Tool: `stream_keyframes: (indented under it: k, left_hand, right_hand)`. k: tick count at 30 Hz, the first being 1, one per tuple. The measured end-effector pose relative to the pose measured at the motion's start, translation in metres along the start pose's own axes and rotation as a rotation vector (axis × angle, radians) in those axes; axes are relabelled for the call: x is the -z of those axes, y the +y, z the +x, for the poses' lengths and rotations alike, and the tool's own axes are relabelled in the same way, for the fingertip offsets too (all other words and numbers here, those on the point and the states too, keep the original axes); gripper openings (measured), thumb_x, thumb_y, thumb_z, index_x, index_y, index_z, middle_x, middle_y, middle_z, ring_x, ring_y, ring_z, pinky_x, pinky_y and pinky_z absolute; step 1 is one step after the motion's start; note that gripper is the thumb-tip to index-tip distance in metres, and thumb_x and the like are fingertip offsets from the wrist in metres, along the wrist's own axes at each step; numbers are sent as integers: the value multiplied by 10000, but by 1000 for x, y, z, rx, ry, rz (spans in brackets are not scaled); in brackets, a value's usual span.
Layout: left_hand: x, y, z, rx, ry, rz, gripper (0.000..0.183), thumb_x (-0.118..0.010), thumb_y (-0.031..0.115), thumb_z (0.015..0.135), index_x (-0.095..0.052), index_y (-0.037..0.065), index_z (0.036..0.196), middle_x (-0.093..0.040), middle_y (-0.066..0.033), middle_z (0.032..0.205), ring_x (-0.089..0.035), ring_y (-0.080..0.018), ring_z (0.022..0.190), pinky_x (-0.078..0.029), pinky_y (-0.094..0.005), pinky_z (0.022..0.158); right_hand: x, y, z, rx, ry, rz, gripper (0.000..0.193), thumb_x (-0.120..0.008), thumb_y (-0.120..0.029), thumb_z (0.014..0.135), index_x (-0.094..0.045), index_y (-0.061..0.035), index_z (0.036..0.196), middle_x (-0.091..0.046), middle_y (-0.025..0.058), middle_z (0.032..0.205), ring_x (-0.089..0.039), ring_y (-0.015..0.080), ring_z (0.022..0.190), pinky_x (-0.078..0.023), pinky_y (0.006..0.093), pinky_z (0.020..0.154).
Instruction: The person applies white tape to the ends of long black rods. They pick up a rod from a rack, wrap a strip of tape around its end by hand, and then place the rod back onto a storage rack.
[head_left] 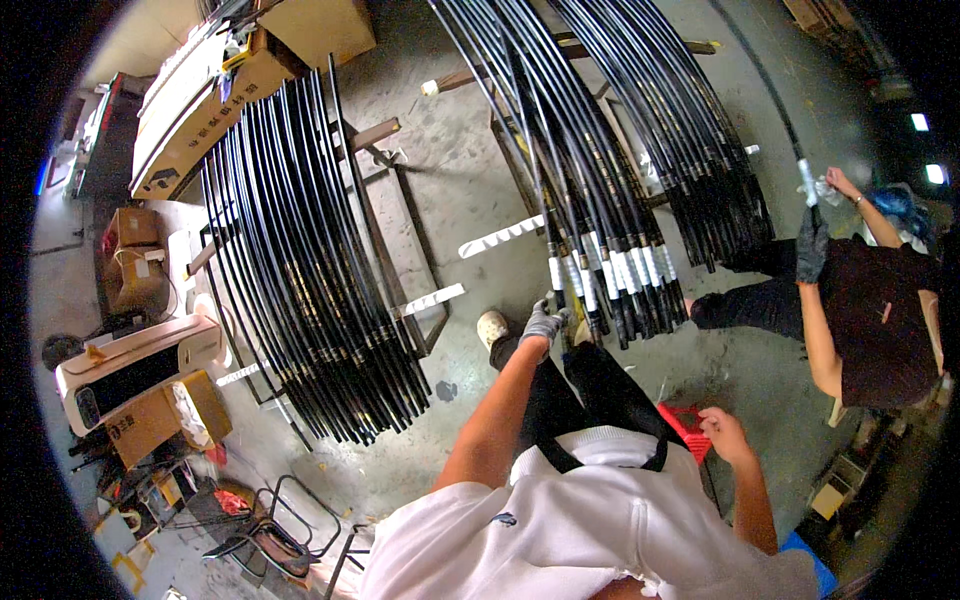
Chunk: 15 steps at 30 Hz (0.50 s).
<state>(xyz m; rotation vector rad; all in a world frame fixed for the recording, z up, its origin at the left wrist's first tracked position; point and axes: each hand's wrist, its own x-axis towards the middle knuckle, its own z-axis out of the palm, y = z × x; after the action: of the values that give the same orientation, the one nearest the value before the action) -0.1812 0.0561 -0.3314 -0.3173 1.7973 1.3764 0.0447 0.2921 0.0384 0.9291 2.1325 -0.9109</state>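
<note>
The left hand (543, 322), in a grey work glove, reaches forward to the lower ends of a hanging bundle of black hoses (600, 200). Its fingers are curled about one hose end (556, 285) just below its white-taped sleeve, gripping it. The right hand (722, 432) is bare and drawn back near the waist, just over a red crate (686, 420) on the floor; its fingers look loosely closed, but I cannot tell whether they hold anything.

The bundle hangs from a metal rack (505, 150), and many of the hose ends nearest the gloved hand carry white bands (625, 270), while those farther right in the same bundle show dark, bare fittings. A second rack of black hoses (300, 260) to the left shows no white bands at all.

Judging from this, only a part of the hoses has been banded and a large share looks unfinished. At the right edge a co-worker's gloved hand (812, 245) holds a single hose (770, 100) that runs up and away.
</note>
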Motion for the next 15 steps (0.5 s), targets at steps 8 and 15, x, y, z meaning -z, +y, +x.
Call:
stream_keyframes:
  k: [8,15]
  left_hand:
    - [-14,85,-63,95,481,169,238,-599,199,782,-533,67,969,-586,-142,751,-550,-281,660,-425,-378,621]
    - [-18,88,-110,-95,588,-43,184,-649,129,770,-547,60,907,-538,-6,659,-457,-132,586,-397,-279,551]
  right_hand:
    - [24,114,-5,11,65,-19,197,-560,-74,800,-577,-26,991,-633,115,832,-602,198,733,-475,320,676]
    - [44,117,38,233,-15,-192,195,-564,-88,770,-583,-38,958,-622,155,857,-605,288,771,-473,360,686]
